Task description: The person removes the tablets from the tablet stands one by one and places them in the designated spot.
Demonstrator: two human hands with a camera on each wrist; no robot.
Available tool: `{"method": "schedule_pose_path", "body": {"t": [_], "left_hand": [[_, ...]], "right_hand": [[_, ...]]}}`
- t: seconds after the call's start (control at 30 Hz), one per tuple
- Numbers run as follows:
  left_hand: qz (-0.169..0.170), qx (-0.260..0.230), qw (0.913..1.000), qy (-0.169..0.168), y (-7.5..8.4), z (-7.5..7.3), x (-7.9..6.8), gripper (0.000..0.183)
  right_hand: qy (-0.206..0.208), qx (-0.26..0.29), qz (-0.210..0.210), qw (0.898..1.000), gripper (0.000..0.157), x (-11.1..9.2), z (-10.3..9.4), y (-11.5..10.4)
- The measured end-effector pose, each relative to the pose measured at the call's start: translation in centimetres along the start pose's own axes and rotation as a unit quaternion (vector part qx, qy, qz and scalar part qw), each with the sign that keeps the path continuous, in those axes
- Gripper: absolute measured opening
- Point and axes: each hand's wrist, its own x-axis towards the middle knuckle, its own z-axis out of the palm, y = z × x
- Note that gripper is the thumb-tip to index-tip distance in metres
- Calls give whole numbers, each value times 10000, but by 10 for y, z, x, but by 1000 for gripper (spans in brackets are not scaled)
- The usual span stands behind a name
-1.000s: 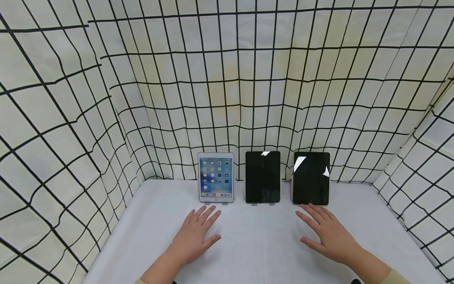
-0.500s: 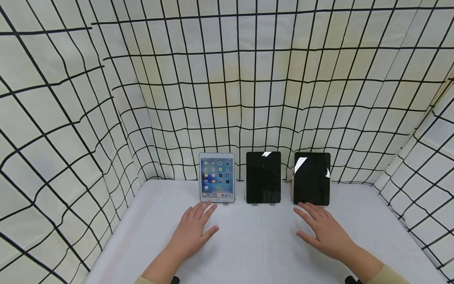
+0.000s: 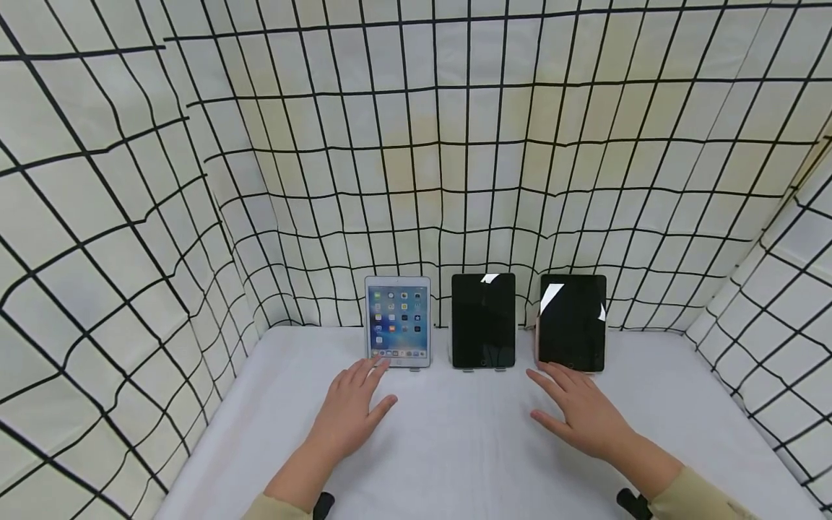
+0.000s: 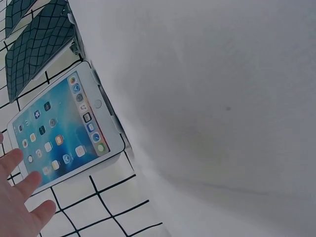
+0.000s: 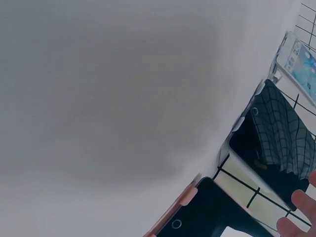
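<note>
Moved forward since earlier, left hand (image 3: 346, 413) spread before lit tablet (image 3: 399, 318), right hand (image 3: 583, 413) spread before rightmost dark tablet (image 3: 573, 328)

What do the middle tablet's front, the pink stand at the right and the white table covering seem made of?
Middle tablet's front: probably glass, glossy black, mirroring the grid wall.
Pink stand: smooth; metal or plastic, its even color leaves that open.
White table covering: likely matte cloth, with a faint crease.
</note>
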Motion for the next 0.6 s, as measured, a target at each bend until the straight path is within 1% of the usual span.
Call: {"method": "schedule_pose_path", "body": {"t": [0.1, 0.17, 0.37, 0.6], "left_hand": [[-91, -56, 9999, 131, -1, -1, 2, 71], [-163, -81, 9997, 153, -1, -3, 4, 71], [-346, -159, 9993, 10, -2, -7, 6, 71], [-415, -315, 9986, 38, -5, -5, 10, 68]], "right_hand": [[51, 68, -26, 10000, 69, 6, -1, -3], [78, 106, -33, 9999, 70, 9, -1, -6], [61, 183, 20, 9998, 70, 17, -1, -13], [4, 325, 165, 9993, 70, 25, -2, -19]]}}
